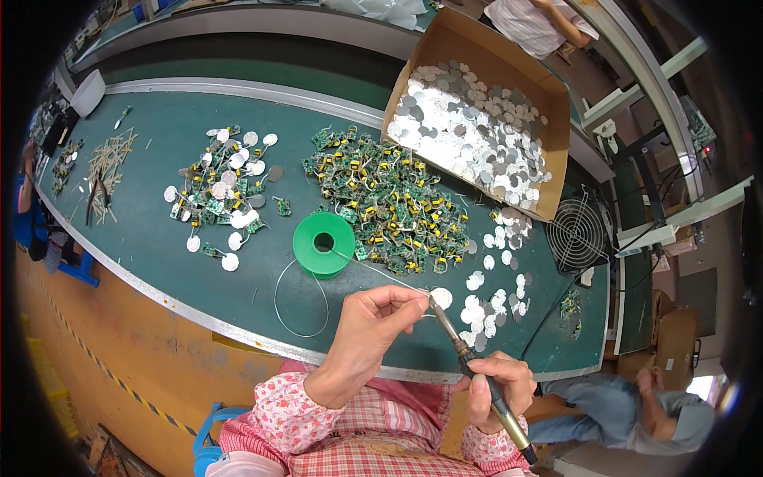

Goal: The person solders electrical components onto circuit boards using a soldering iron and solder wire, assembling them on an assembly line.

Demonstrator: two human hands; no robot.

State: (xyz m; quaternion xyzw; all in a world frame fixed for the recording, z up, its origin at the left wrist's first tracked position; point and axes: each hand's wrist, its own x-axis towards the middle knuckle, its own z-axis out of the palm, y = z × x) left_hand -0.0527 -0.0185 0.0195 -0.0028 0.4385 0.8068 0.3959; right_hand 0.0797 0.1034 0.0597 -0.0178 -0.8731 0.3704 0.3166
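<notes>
My left hand pinches a thin solder wire between thumb and forefinger. The wire comes off a green spool on the bench and loops beside it. My right hand is closed around the handle of a soldering iron, which slants up to the left. Its tip meets the wire end close to my left fingertips, beside a round silvery-white disc. Whether the tip touches the disc, I cannot tell. What else lies under my left fingertips is hidden.
Beyond the spool is a pile of small green circuit boards. Boards with discs lie left. A cardboard box of discs stands far right, near loose discs and a fan. Pliers lie far left. Other people sit nearby.
</notes>
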